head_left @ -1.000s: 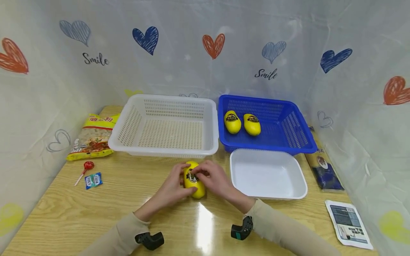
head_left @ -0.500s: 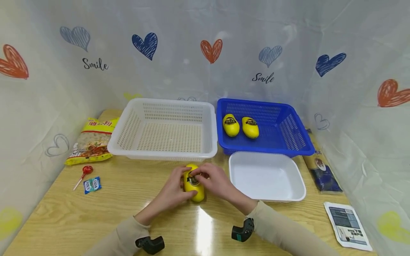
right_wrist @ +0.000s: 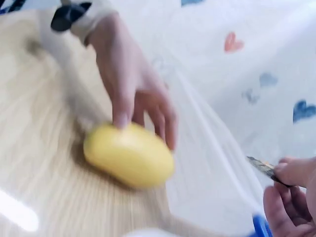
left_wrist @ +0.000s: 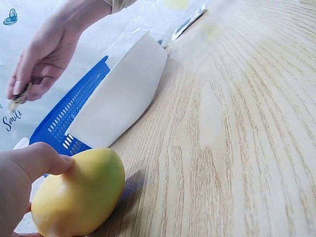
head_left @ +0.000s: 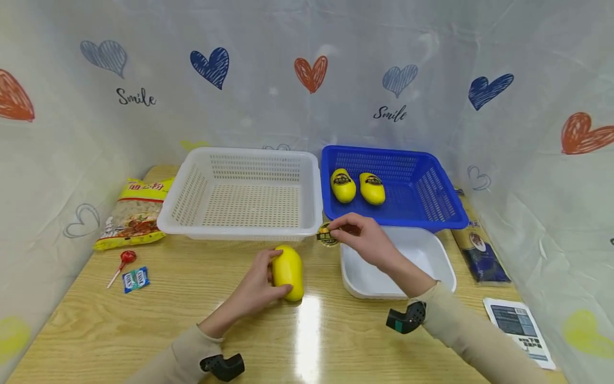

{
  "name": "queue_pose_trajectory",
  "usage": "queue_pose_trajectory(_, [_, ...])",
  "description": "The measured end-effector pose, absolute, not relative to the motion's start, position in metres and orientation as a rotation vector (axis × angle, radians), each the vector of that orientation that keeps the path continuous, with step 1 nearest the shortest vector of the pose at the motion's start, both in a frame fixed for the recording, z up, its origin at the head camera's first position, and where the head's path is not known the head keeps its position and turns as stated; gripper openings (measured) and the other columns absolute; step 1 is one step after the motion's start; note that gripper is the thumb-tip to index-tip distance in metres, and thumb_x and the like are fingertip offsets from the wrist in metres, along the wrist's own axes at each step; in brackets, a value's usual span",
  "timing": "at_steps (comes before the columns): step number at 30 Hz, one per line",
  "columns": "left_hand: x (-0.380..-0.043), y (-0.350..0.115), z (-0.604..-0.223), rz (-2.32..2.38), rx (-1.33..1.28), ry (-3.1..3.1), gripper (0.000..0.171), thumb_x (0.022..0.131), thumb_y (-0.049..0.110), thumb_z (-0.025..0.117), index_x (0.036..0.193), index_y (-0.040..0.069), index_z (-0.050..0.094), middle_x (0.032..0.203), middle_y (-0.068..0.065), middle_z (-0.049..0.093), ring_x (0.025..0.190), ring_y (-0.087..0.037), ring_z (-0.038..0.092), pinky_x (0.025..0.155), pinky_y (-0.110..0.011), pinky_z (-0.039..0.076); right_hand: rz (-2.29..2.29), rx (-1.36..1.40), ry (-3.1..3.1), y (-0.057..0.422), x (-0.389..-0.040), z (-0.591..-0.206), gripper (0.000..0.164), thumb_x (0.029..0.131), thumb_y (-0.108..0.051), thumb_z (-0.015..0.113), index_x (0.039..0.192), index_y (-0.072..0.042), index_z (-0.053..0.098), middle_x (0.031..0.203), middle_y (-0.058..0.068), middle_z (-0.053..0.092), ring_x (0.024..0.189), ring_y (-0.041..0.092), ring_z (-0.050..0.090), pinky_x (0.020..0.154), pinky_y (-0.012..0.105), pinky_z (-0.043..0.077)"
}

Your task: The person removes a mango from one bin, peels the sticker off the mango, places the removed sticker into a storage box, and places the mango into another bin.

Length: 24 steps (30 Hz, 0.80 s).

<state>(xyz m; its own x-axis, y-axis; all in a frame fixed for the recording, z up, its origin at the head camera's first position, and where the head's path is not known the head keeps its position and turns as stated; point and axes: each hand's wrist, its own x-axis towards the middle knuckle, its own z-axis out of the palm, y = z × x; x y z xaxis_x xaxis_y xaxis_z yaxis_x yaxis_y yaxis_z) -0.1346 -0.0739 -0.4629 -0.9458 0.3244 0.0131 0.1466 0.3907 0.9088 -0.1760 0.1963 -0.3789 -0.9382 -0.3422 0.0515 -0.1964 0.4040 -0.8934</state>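
White basket (head_left: 240,231) just beyond yellow mango (head_left: 289,272).

Curtained-off tabletop workspace, heart-printed sheeting (head_left: 268,114) around, wood-grain table (head_left: 105,320)

A yellow-ended bag (head_left: 136,216) lay at the bench's (head_left: 158,320) far left corner. Nearer along the left edge: red lollipop (head_left: 127,257), stick toward the near left corner, blue-green sachet (head_left: 136,279) just beside it. Right edge held a gold-and-navy pack (head_left: 482,245) and, nearer, a white-bordered packet (head_left: 520,333). Heart-printed curtain (head_left: 268,106) hung behind the far edge.
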Motion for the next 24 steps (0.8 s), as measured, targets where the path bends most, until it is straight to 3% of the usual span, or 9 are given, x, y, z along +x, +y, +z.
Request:
queue_pose_trajectory(6, [-0.134, -0.075, -0.463, 1.608, 0.421, 2.464, 0.079, 0.074, 0.004, 0.082, 0.14, -0.004, 0.039, 0.141, -0.022, 0.035, 0.106, -0.033, 0.057, 0.081, -0.032, 0.056, -1.388, -0.426, 2.416, 0.247, -0.193, -0.382, 0.023, 0.097, -0.019, 0.064, 0.117, -0.009, 0.069, 0.117, 0.009, 0.063, 0.094, 0.022, 0.066, 0.086, 0.045, 0.054])
queue_pose_trajectory(17, [-0.134, -0.078, -0.464, 1.593, 0.404, 2.455, 0.08, 0.075, 0.005, 0.082, 0.141, -0.003, 0.038, 0.142, -0.022, 0.035, 0.105, -0.033, 0.058, 0.08, -0.032, 0.056, -1.206, -0.482, 2.258, 0.277, -0.201, -0.408, 0.021, 0.095, -0.013, 0.064, 0.111, -0.002, 0.07, 0.104, 0.01, 0.07, 0.09, 0.023, 0.066, 0.084, 0.047, 0.054])
queue_pose_trajectory(24, [-0.136, -0.078, -0.465, 1.587, 0.425, 2.446, 0.079, 0.076, 0.006, 0.082, 0.141, -0.003, 0.038, 0.142, -0.023, 0.034, 0.105, -0.033, 0.057, 0.08, -0.031, 0.056, -1.188, -0.375, 2.24, 0.288, -0.208, -0.439, 0.02, 0.095, -0.009, 0.064, 0.109, 0.003, 0.069, 0.104, 0.013, 0.069, 0.089, 0.018, 0.064, 0.08, 0.036, 0.056])
